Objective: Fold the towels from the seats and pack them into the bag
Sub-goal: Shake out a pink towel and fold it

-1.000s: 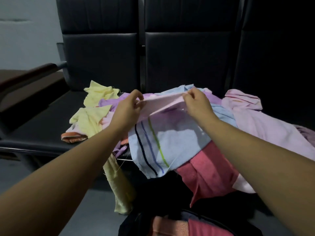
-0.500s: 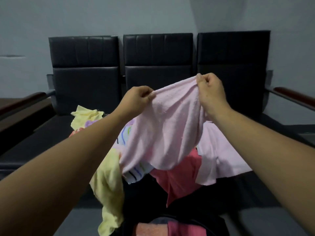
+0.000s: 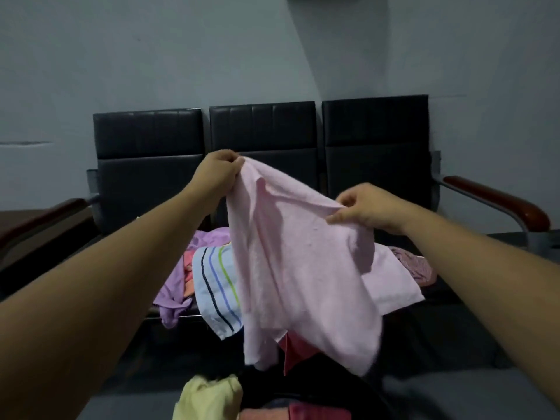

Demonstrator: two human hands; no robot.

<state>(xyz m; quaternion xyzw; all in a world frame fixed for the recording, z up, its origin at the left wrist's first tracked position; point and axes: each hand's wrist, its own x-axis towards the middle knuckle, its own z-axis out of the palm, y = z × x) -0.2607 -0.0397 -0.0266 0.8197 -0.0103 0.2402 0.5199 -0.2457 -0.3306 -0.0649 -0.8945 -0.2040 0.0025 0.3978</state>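
- In mid-air before the row of black seats: pink towel, lifted clear of the pile, hanging in soft loose folds
- At its top corner: left hand, raised highest, fingers curled tight, pinching the cloth against the thumb
- Along its upper edge, lower down: right hand, thumb and forefinger nipping the fabric, other fingers loosely bent
- Thin, matte, finely nubbed terry; roughly rectangular; lower hem blurred
- On the seat behind: striped towel, pale blue with black, blue and green lines, draped over the front edge; purple towel crumpled just beside it; second pale pink towel lying flat, touching a bunched mauve cloth
- Beneath the hanging hem: red towel, partly hidden
- At the bottom edge: crumpled yellow towel beside the dark bag, coral fabric inside
- Smooth padded seat panels; glossy reddish-brown armrest
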